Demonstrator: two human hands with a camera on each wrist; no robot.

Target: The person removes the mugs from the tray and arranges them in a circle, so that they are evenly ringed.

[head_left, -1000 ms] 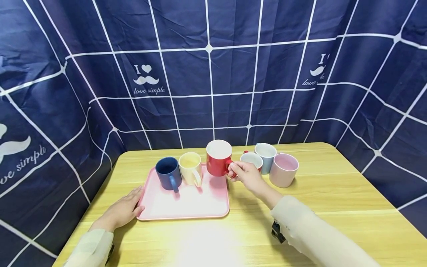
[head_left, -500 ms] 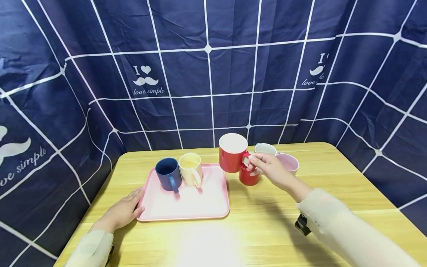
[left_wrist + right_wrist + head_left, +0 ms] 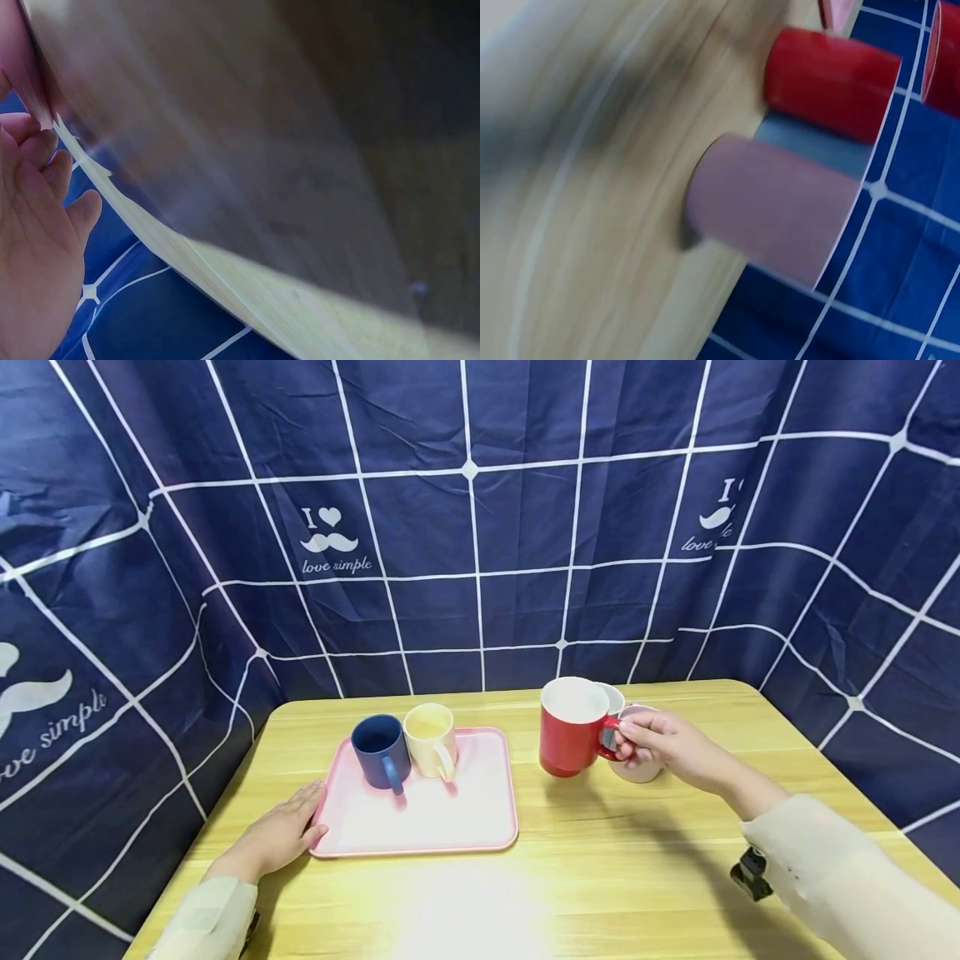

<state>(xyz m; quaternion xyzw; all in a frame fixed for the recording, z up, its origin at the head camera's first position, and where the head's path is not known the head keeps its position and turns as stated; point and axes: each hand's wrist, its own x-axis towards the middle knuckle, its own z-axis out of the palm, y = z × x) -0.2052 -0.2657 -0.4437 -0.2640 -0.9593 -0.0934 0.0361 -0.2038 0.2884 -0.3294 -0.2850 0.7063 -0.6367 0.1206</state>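
My right hand (image 3: pixel 667 747) pinches the handle of a red mug (image 3: pixel 570 727) with a white inside, held upright in the air right of the tray. In the head view it overlaps a second red mug, whose base (image 3: pixel 561 770) shows underneath; the right wrist view shows that standing red mug (image 3: pixel 829 82) plainly, with the held one at the right edge. My left hand (image 3: pixel 272 837) rests with extended fingers against the left edge of the pink tray (image 3: pixel 420 831). On the tray stand a dark blue mug (image 3: pixel 375 756) and a cream mug (image 3: pixel 427 743), handles toward me.
Behind my right hand stand a pale pink mug (image 3: pixel 772 210) and a light blue mug (image 3: pixel 814 146), close to the standing red one. All are on a wooden table (image 3: pixel 600 877). A navy curtain (image 3: pixel 525 527) with white lines hangs around its back and sides.
My right hand has carried the red mug rightward from over the tray's back right corner to in front of the standing mugs. My left hand and the tray have stayed put.
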